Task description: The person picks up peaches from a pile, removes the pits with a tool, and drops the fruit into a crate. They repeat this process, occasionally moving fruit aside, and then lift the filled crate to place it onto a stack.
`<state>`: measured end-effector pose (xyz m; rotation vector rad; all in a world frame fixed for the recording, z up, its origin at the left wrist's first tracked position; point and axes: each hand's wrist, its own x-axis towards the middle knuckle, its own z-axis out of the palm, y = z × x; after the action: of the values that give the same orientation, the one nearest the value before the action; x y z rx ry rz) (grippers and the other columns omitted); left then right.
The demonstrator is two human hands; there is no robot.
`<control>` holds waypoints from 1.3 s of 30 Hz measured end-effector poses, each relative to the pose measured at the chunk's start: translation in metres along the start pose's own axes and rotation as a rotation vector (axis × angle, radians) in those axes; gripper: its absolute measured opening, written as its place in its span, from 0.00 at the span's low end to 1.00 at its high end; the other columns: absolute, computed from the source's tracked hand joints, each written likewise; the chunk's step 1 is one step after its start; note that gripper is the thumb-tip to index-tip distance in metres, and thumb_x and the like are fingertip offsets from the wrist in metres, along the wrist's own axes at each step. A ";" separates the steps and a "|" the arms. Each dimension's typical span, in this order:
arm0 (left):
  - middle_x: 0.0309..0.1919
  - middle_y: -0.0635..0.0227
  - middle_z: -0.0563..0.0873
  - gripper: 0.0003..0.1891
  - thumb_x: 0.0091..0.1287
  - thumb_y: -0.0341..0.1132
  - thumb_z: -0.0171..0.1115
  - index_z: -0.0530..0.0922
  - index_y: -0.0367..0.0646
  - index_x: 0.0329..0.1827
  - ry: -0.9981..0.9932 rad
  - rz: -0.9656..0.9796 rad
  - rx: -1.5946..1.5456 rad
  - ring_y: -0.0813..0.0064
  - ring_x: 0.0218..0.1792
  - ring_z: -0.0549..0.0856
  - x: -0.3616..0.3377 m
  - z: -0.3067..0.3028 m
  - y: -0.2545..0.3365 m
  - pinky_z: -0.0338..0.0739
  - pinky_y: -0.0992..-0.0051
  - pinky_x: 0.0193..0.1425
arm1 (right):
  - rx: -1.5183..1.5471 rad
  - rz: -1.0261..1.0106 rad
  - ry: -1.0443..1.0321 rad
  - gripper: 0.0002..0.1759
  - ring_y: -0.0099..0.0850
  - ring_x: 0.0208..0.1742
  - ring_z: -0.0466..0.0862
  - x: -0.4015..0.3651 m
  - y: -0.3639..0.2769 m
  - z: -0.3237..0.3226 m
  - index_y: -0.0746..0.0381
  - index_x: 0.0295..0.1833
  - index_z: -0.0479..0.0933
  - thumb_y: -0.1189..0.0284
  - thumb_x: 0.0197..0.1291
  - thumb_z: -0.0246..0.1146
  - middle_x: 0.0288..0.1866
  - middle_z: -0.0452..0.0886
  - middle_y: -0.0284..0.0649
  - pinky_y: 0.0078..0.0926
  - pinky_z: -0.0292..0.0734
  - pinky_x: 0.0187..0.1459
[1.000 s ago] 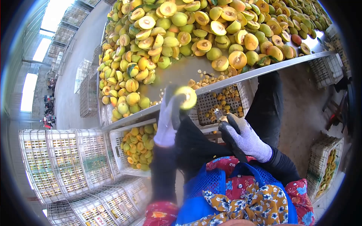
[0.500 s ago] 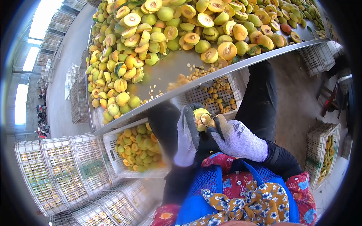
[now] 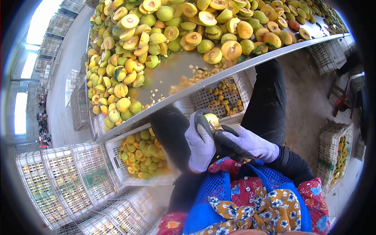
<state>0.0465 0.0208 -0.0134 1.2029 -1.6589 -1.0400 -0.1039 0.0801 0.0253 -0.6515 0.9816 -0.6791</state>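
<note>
My left hand (image 3: pixel 199 143), in a pale glove with dark fingers, is closed around a yellow-green peach half (image 3: pixel 212 119). Its fingers cover much of the fruit. My right hand (image 3: pixel 250 144), gloved alike, is closed close against it, holding a pitting tool (image 3: pixel 219 127). Only a small tan part of that tool shows between the hands; its metal loop is hidden now. Below the metal table edge, just beyond my hands, a white crate (image 3: pixel 246 92) holds several small scooped-out pieces (image 3: pixel 224 98).
Halved peaches (image 3: pixel 164 37) are heaped on the metal table (image 3: pixel 172 68), with loose pits and scraps near its rim. A crate of peach halves (image 3: pixel 113 156) stands at my left, beside stacked crates (image 3: pixel 62 172). Another filled crate (image 3: pixel 327 150) sits at the right.
The peach half has turned between my hands, and my left fingers cover more of it. My right hand has rotated and dropped slightly, hiding the tool's loop. The view has shifted a little.
</note>
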 end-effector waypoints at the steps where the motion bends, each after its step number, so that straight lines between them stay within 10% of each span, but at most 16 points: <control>1: 0.33 0.52 0.84 0.15 0.79 0.35 0.43 0.78 0.35 0.47 -0.005 0.035 0.035 0.59 0.35 0.86 0.000 0.001 -0.002 0.79 0.65 0.41 | -0.032 -0.075 -0.009 0.17 0.23 0.19 0.75 0.004 0.009 -0.004 0.63 0.44 0.72 0.59 0.76 0.50 0.26 0.75 0.34 0.22 0.71 0.23; 8: 0.39 0.54 0.86 0.13 0.76 0.29 0.44 0.78 0.34 0.51 -0.226 -0.004 0.371 0.53 0.40 0.86 -0.002 -0.002 -0.010 0.80 0.65 0.46 | 0.049 0.082 0.078 0.18 0.17 0.17 0.71 0.002 0.018 -0.005 0.60 0.43 0.74 0.56 0.75 0.52 0.24 0.73 0.29 0.15 0.67 0.19; 16: 0.35 0.53 0.85 0.15 0.77 0.38 0.48 0.78 0.35 0.47 -0.331 0.084 -0.188 0.57 0.37 0.87 -0.001 0.009 -0.002 0.79 0.66 0.44 | 1.188 0.220 -0.601 0.21 0.17 0.13 0.65 0.005 0.059 -0.033 0.62 0.44 0.73 0.54 0.76 0.50 0.20 0.68 0.31 0.12 0.60 0.14; 21: 0.36 0.55 0.85 0.17 0.78 0.40 0.47 0.79 0.34 0.49 -0.497 0.272 -0.262 0.64 0.39 0.87 -0.002 0.003 -0.004 0.78 0.69 0.47 | 1.414 0.185 -0.688 0.19 0.20 0.08 0.66 -0.015 0.059 -0.013 0.64 0.48 0.70 0.57 0.76 0.50 0.16 0.67 0.32 0.13 0.62 0.10; 28: 0.38 0.52 0.86 0.18 0.77 0.38 0.46 0.78 0.32 0.51 -0.494 0.405 -0.269 0.53 0.39 0.88 -0.001 -0.014 0.016 0.81 0.65 0.45 | 1.173 0.243 -0.636 0.21 0.20 0.08 0.67 -0.033 0.036 -0.005 0.66 0.45 0.69 0.56 0.76 0.50 0.13 0.65 0.31 0.13 0.62 0.10; 39: 0.39 0.56 0.85 0.20 0.74 0.43 0.56 0.78 0.29 0.49 -0.411 0.390 -0.217 0.68 0.37 0.86 0.025 0.000 0.051 0.80 0.72 0.44 | 1.260 0.287 -0.877 0.20 0.19 0.10 0.65 -0.021 -0.001 -0.028 0.67 0.45 0.70 0.57 0.77 0.50 0.15 0.65 0.32 0.14 0.64 0.11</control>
<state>0.0264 0.0071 0.0374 0.5139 -1.9310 -1.2283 -0.1375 0.0908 0.0255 0.3312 -0.2536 -0.5322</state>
